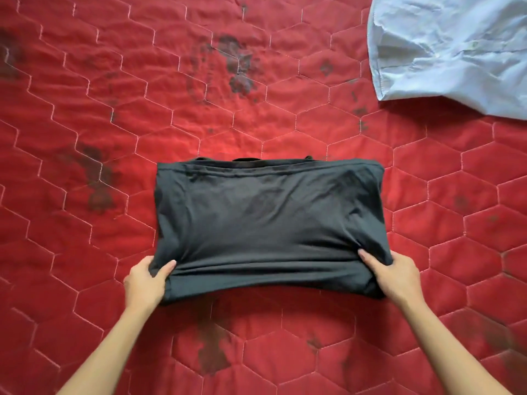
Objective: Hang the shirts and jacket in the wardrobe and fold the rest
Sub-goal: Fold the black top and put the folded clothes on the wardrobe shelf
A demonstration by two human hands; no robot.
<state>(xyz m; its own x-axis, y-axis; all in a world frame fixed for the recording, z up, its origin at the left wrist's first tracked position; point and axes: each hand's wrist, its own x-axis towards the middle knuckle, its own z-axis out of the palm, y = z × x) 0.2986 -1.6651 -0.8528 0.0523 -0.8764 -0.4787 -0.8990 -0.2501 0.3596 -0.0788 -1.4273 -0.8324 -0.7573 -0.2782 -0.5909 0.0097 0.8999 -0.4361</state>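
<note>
Black garment [268, 223], folded to a rectangle, frame centre on the red quilted bed [85, 109]. Your left hand [147, 280] and right hand [399, 276] each pinch a near corner. Lift unevenly and the layers may slide apart. Pale blue shirt [450, 49] waits upper right.

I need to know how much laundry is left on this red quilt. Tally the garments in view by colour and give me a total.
Black garment: 1
Pale blue garment: 1
Total: 2
</note>
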